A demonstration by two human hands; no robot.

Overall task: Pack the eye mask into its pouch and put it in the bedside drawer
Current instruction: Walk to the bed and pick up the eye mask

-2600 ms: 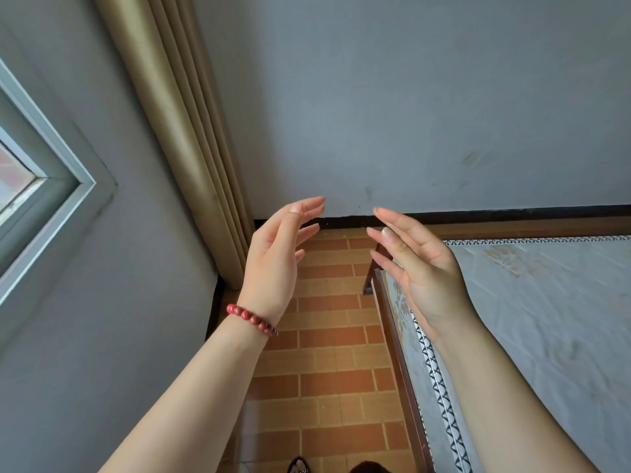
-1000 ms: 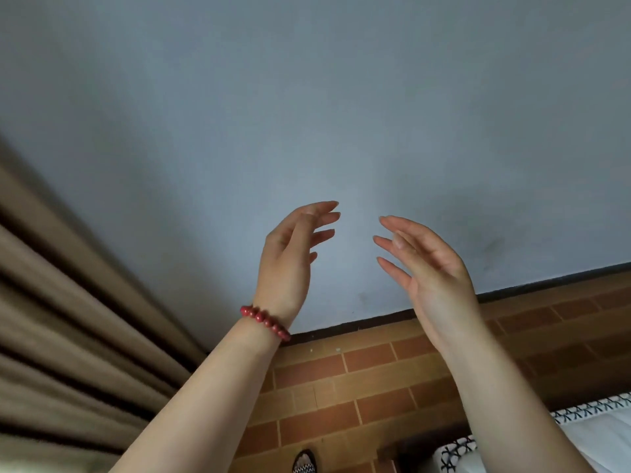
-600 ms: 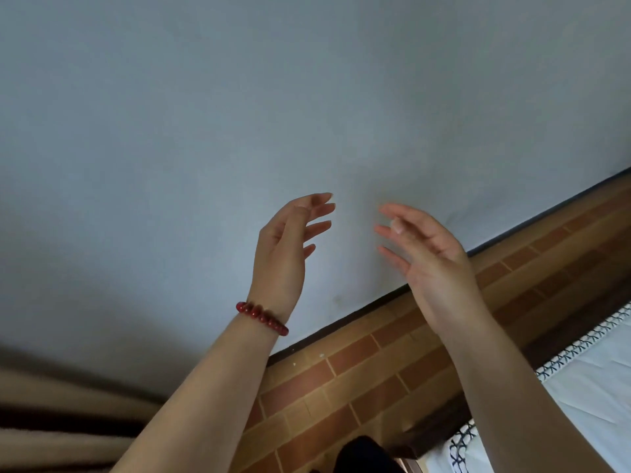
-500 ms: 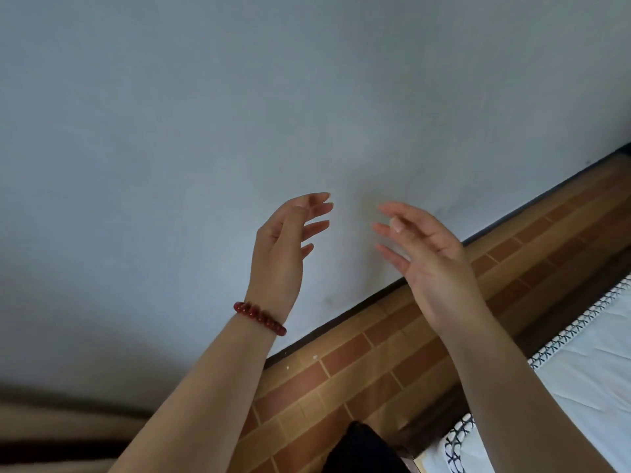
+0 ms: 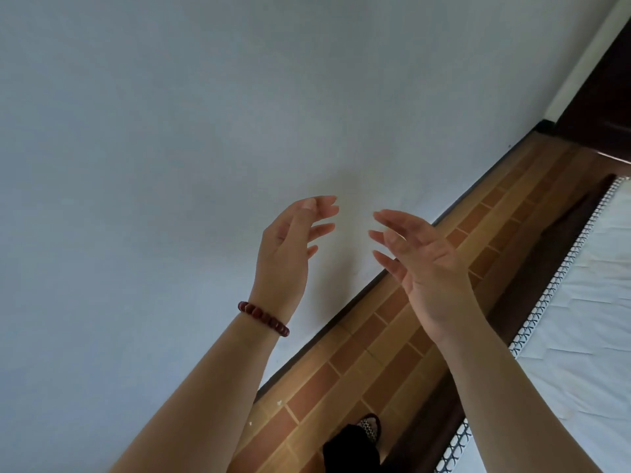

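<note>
Both the left hand (image 5: 285,257) and right hand (image 5: 426,268) were open and empty. No eye mask, pouch or drawer showed anywhere.

Both forearms cut off at the bottom edge, patterned shoe (image 5: 370,427) half hidden by dark trouser leg (image 5: 351,450)

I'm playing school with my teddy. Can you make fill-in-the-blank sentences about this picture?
1. The left hand has a red bead ____ on its wrist.
2. Both hands are open and hold ____.
3. The floor is covered in brown ____.
4. The right hand is nearer the white ____ than the left hand is.

Missing words: bracelet; nothing; tiles; bed
</note>
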